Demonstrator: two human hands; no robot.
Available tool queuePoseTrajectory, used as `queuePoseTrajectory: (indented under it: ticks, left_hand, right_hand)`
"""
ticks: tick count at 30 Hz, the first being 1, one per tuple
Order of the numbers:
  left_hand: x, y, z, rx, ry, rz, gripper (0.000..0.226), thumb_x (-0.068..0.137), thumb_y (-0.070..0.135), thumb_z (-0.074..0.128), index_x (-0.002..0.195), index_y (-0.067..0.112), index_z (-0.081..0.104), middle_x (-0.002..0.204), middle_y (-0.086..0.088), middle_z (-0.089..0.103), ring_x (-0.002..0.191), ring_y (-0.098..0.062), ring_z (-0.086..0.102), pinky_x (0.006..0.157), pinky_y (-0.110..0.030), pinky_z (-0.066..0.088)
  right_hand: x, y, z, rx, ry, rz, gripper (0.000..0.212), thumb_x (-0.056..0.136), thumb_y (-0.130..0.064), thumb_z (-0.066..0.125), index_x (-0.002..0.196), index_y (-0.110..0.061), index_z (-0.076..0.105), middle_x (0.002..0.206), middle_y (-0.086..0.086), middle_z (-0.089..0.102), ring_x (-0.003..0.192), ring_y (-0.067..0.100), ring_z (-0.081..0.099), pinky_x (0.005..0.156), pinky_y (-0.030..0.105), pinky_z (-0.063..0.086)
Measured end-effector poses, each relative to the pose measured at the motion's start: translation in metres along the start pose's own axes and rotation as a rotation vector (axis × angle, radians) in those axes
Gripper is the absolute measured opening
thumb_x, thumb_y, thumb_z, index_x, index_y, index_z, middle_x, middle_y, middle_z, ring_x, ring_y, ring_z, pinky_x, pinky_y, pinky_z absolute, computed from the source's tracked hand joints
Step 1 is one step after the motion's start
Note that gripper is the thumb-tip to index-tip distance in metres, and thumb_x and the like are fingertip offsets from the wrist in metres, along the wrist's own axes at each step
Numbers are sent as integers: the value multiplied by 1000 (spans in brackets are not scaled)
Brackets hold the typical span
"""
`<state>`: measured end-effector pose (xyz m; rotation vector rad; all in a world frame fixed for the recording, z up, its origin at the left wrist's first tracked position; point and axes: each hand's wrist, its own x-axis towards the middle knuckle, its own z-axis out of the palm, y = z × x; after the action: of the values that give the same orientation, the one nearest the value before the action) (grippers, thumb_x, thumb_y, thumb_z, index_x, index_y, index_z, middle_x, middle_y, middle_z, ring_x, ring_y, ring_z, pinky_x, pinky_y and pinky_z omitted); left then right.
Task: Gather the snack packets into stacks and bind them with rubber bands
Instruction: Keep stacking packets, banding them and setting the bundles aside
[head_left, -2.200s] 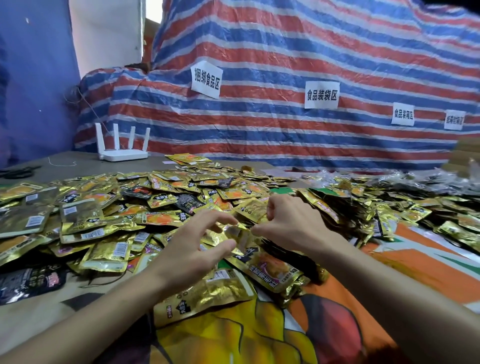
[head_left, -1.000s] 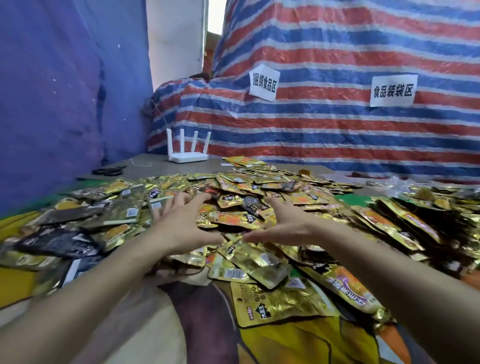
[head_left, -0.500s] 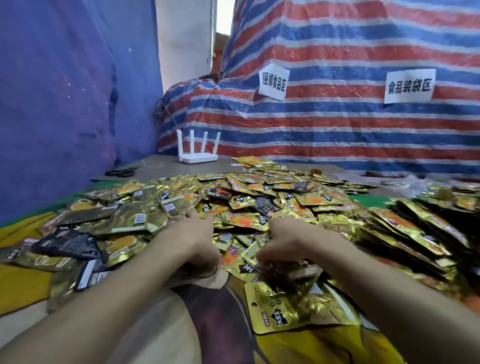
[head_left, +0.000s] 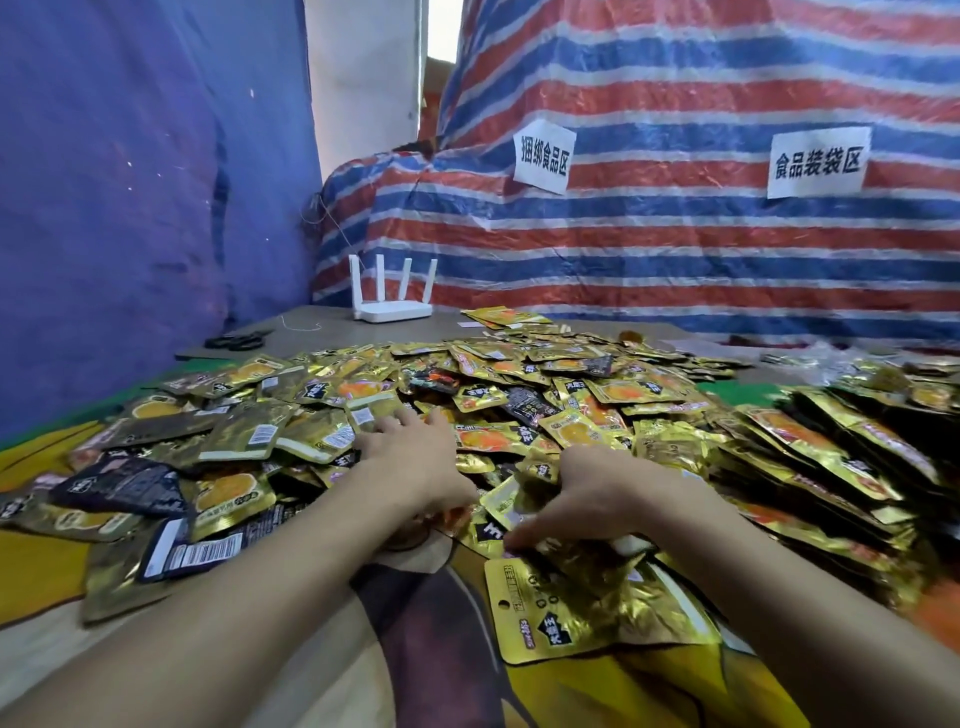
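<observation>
Printed cloth (head_left: 415, 634), left hand (head_left: 415, 460) pressing packets (head_left: 613, 389), right hand (head_left: 589, 493) gripping packets

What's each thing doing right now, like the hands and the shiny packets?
Packets, loose heap, no bands seen.
Left hand, open, fingers flat on packets.
Right hand, gripping a bunch of packets.
Router, upright, antennas up.
Scissors, lying flat on table.
Signs, stuck on tarp.

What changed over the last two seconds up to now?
Both hands came down from above onto the heap of gold foil snack packets. The right hand closed its grip on a bunch; the left hand rests flat on the heap. The white four-antenna router stayed put.
</observation>
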<state>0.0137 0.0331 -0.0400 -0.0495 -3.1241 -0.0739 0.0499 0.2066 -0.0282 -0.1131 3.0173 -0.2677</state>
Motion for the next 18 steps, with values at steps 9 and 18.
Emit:
queuePoseTrajectory:
  ticks: [9, 18]
  left_hand:
    - [-8, 12, 0, 252, 162, 100, 25, 91, 23, 56, 115, 17, 54, 123, -11, 58, 121, -36, 49, 106, -52, 34]
    - [-14, 10, 9, 76, 247, -67, 46, 95, 19, 54, 136, 3, 41, 135, -19, 40, 125, -35, 40, 95, -47, 51]
  right_hand:
    - [-14, -17, 11, -129, 150, -169, 37, 85, -43, 64, 64, -16, 50, 66, 1, 54, 58, 15, 52, 46, 26, 37]
    - [-36, -15, 21, -136, 297, -175, 36, 90, -22, 62, 69, -16, 33, 84, 5, 40, 65, 21, 40, 48, 29, 25]
